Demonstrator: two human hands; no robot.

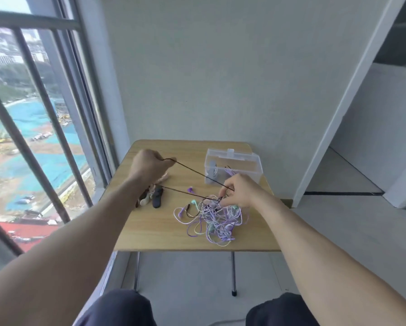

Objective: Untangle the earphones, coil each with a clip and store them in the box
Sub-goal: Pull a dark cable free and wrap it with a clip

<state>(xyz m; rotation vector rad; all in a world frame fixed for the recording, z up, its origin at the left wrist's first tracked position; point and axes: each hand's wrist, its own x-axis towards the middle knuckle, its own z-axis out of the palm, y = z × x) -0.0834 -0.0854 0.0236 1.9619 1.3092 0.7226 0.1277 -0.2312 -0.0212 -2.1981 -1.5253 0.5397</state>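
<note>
A person sits at a small wooden worktop (150, 231) set against a pale wall, with a barred window (32, 137) along its left edge.

The left hand (149, 167) is raised above the worktop's far left part, curled closed with thumb and fingers pinching a black earphone cord (192, 170). From that pinch the cord runs in two taut strands towards the right: one goes to the fingers of the right hand, the other slopes lower and ends in the tangle.

The right hand (240, 190) hovers over the right half of the worktop, just above the far side of the tangle of earphones (212, 218). Its fingers are bent and drawn together in a pinch on cords at the top of the heap, and the black cord passes through that grip.

The tangle lies on the near right part of the worktop, a loose knot of purple, white, mint and black cords with several earbuds among them. One purple earbud (190, 189) lies a little apart on its far left side.

A clear plastic box (232, 169) stands at the far right corner, its lid up; a grey clip and some cord show inside it.

Near the left edge, partly hidden behind the left forearm, lies a small cluster of clips (153, 198) in black, beige and brown.
</note>
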